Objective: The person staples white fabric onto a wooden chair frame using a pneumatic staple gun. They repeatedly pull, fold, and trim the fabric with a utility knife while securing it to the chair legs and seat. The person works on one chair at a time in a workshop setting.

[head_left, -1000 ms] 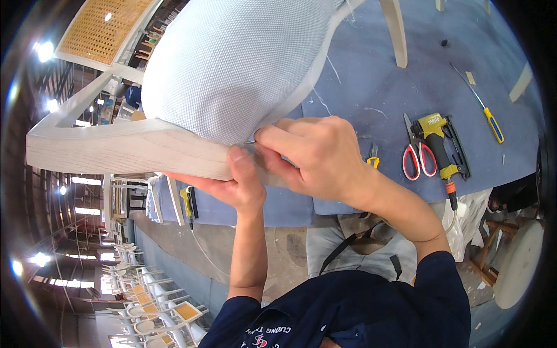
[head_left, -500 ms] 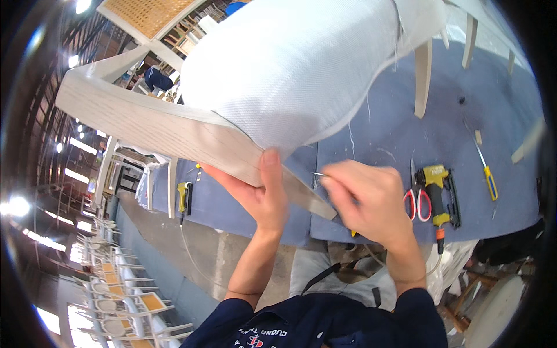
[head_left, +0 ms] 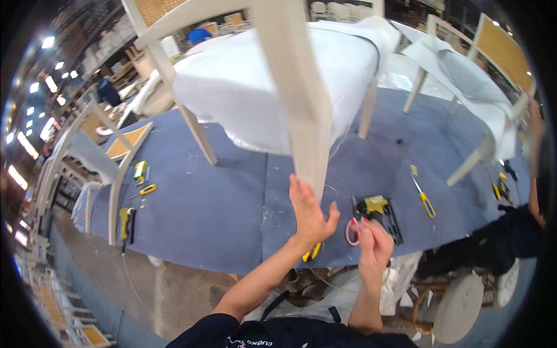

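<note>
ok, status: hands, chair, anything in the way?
Left hand open by chair leg; right hand pinched, contents unclear. White-fabric chair seat, ragged edge hanging. Scissors, staple gun near right hand.

Left of the near chair leg [head_left: 307, 122], the blue tabletop [head_left: 197, 214] leaves passage; right of it, a staple gun [head_left: 375, 205] and scissors [head_left: 348, 234] obstruct.

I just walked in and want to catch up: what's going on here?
A person has a pale wooden chair with a cloth-covered seat on a blue-covered table. Their open left hand is at the near chair leg; contact is unclear. Their right hand has its fingers bent together in front of red-handled scissors; whether it holds anything is hard to tell. A staple gun and screwdriver lie on the table.
</note>
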A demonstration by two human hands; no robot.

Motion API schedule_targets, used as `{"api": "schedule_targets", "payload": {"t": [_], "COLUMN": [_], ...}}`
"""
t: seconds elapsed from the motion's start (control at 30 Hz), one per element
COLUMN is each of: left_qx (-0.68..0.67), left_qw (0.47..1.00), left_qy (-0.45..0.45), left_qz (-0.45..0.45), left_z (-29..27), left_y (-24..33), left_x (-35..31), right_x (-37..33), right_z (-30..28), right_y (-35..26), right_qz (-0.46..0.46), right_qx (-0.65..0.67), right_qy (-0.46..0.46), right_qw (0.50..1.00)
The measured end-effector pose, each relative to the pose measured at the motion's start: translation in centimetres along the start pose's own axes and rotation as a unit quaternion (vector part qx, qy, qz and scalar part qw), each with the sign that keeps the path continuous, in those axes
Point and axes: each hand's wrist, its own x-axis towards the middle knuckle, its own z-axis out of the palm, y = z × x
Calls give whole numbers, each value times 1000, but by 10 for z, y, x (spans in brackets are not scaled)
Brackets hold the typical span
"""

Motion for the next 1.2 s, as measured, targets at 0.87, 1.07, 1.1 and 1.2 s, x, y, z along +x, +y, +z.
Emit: {"api": "schedule_targets", "payload": {"t": [0.87, 1.07, 1.1, 1.2], "left_qx": [-135, 59, 70, 118], "left_qw": [949, 942, 934, 935], "left_qy": [157, 297, 338, 302], "left_qz": [-237, -145, -94, 145], "left_z": [-249, -300, -290, -238], "left_y": [-202, -166, -128, -10], "left_x": [248, 189, 194, 195], "right_x": [9, 5, 7, 11], "right_z": [30, 15, 19, 5], "right_y": [186, 174, 157, 146], "right_qz": [-74, 137, 87, 16], "right_qx": [-123, -155, -118, -181], "right_qy": [68, 0, 6, -54], "right_qw": [987, 978, 989, 982]}}
